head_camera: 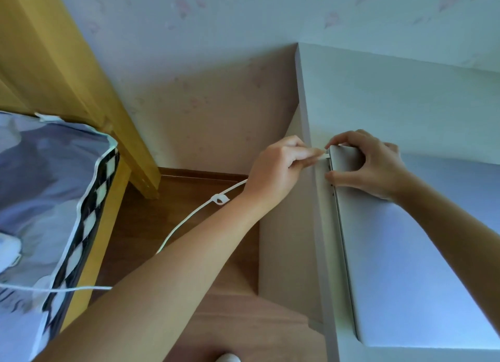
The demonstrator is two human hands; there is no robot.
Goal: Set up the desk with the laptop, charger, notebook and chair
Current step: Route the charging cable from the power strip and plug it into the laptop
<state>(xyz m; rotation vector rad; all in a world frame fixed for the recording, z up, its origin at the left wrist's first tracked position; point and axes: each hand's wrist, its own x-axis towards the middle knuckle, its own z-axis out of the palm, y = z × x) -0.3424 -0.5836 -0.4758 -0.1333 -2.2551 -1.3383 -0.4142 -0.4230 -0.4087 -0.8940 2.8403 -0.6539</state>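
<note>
Laptop (422,248) is my landmark: it lies closed on the white desk (378,91), its left edge running close along the desk's left rim, so the ports face out over the gap toward the bed. My left hand (276,166) pinches the white charger plug (325,156) between thumb and fingers, the other fingers curled in, and holds it right at the laptop's far left corner, where I judge the charging port sits. Whether the plug is already seated I cannot tell. My right hand (370,166) grips that same corner, fingers hooked over the far edge and thumb pressed at the left side. I judge this bracing is there so the laptop does not slide as the plug goes in.

From my left hand the white cable (189,218) trails down and away from the laptop, over the wooden floor toward the bed (48,188), with a small cable tie (220,199) looped on it partway along. That slack keeps the cable from tugging on the plug.

Writing or brand marks: none readable on the laptop's lid, the plug or the bedding. Notebook and chair are not in view.
</note>
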